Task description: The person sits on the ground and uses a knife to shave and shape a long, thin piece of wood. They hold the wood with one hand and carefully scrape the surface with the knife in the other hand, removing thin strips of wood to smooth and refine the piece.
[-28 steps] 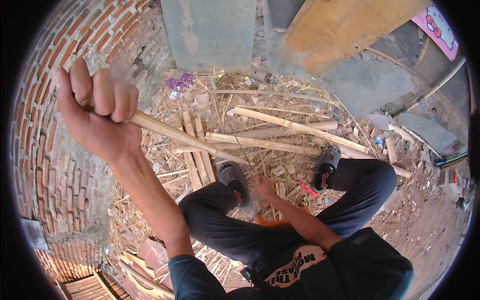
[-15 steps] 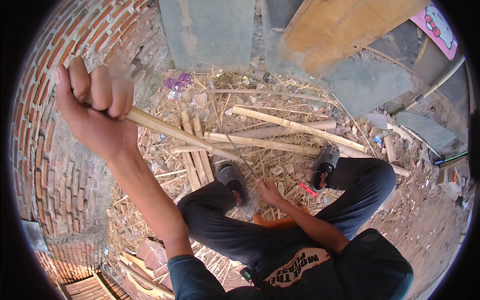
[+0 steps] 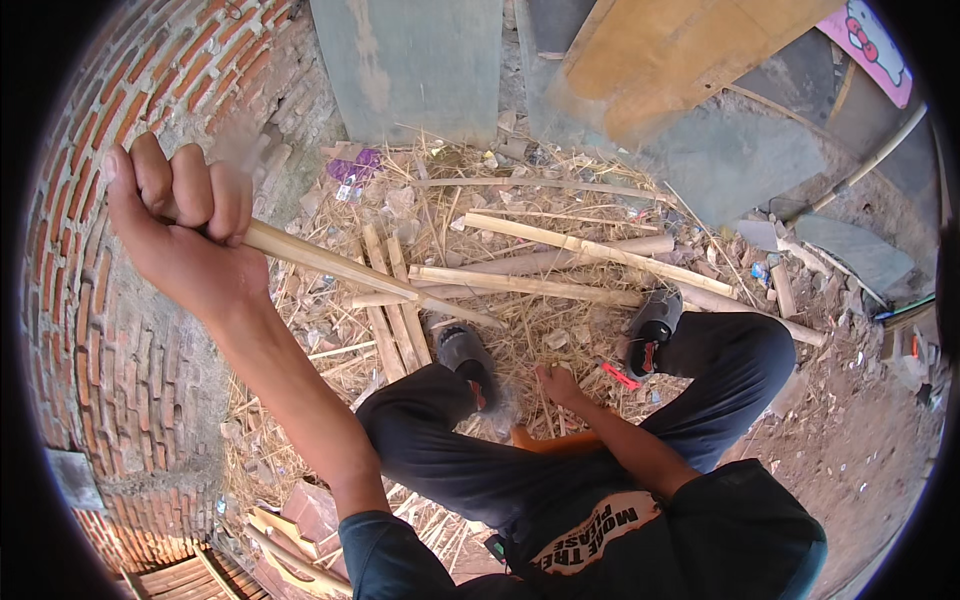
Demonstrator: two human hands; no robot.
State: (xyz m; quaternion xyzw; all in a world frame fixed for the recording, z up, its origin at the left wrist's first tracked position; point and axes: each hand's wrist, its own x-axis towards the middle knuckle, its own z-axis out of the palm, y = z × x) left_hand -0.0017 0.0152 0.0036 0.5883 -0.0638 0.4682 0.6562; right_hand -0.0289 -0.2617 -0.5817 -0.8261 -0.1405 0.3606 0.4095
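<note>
My left hand [image 3: 185,200] is raised at the left, fingers wrapped round one end of a pale bamboo strip [image 3: 330,265]. The strip slants down to the right, its far end reaching over the litter beside my left shoe [image 3: 463,358]. Low between my knees, my right hand [image 3: 560,383] is closed; what is in it, if anything, does not show. A red tool or handle [image 3: 618,375] lies near my right hand, next to my right shoe [image 3: 655,328]. Part of an orange object [image 3: 555,442] shows under my right forearm.
Several split bamboo pieces [image 3: 530,285] lie across the straw-covered ground before my feet. Grey sheets [image 3: 415,75] and a brown board [image 3: 690,60] lean at the back. A brick wall [image 3: 110,300] rises on the left; a purple wrapper [image 3: 355,168] lies near its foot.
My left hand has dropped slightly with the bamboo strip. My right hand has shifted a little to the right, and the thin dark length that rose from it no longer shows.
</note>
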